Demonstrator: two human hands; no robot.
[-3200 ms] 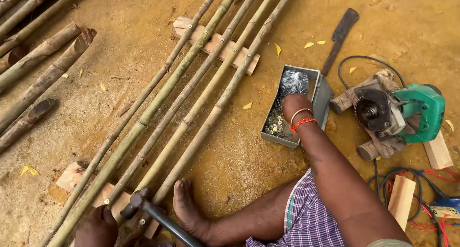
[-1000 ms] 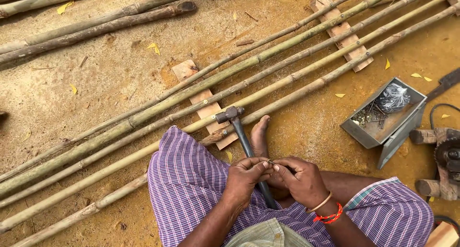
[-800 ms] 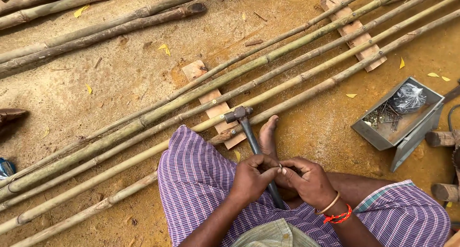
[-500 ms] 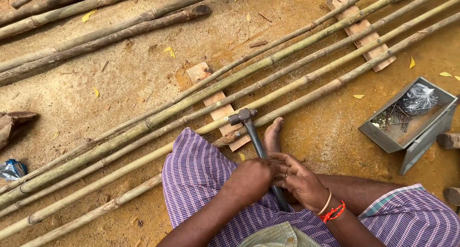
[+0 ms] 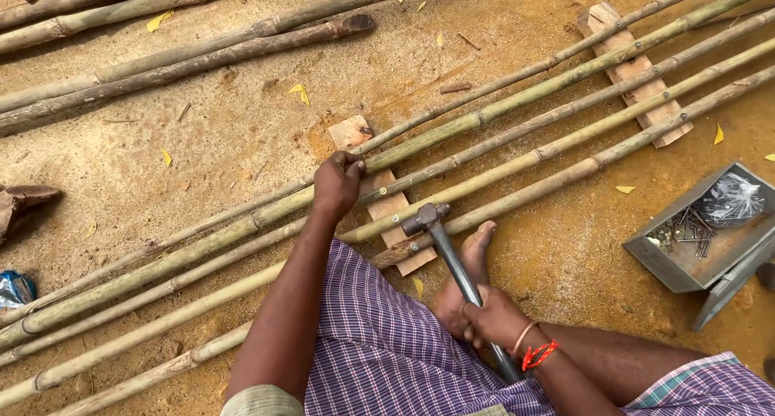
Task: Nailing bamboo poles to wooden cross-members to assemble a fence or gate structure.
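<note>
My left hand (image 5: 336, 183) reaches forward and rests on the bamboo poles (image 5: 517, 133) where they cross a short wooden batten (image 5: 389, 208), its fingers pinched at the thin top pole. My right hand (image 5: 489, 315), with red bangles at the wrist, grips the handle of a dark metal hammer (image 5: 452, 262). The hammer's head lies on the poles just right of the batten. My bare foot (image 5: 467, 269) rests on the sandy ground against the nearest pole. A checked cloth covers my legs.
A grey metal box of nails (image 5: 704, 230) with a plastic bag inside sits on the ground at right. A second wooden batten (image 5: 638, 77) lies under the poles at upper right. Thicker bamboo poles (image 5: 186, 36) lie across the top left.
My hands were together near my lap by the hammer handle. My left hand has since moved forward onto the poles at the batten, while my right hand stays on the hammer.
</note>
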